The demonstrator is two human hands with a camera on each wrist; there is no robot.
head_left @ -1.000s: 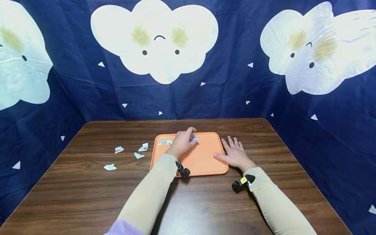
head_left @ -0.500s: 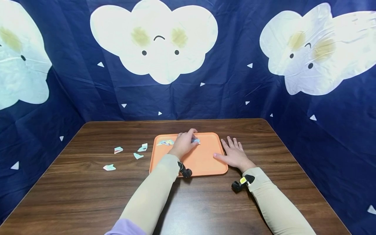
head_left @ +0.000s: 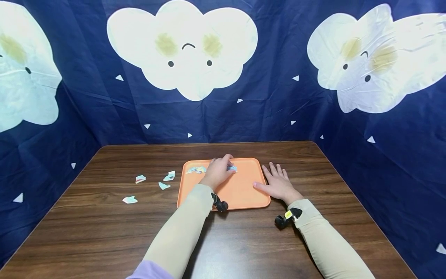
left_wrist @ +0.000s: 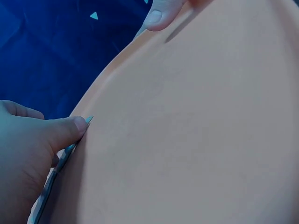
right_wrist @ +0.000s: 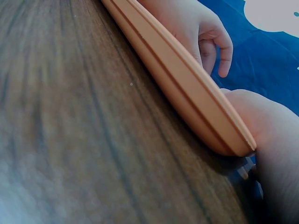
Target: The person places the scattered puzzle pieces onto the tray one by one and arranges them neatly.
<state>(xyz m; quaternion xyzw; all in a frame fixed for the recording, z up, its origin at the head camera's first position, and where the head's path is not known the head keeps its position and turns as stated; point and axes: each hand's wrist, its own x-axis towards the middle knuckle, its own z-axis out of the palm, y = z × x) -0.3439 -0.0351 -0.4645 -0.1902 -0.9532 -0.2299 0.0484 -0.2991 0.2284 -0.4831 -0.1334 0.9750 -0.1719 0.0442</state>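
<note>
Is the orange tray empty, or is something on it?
Not empty: in the head view, colourful paper lies on the tray toward its far edge, showing on either side of the left hand.

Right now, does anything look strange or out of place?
Yes: the middle cloud is upside down, mouth above eyes. Also, four irregular pieces lie outside the orange tray, on its left, while others are inside.

I can read no words, brands or numbers from here in any of my three views. A yellow label (head_left: 288, 214) sits on the black right-wrist camera (head_left: 280, 221), too small for me to decipher, as is the print on the loose pieces (head_left: 130, 199).
</note>
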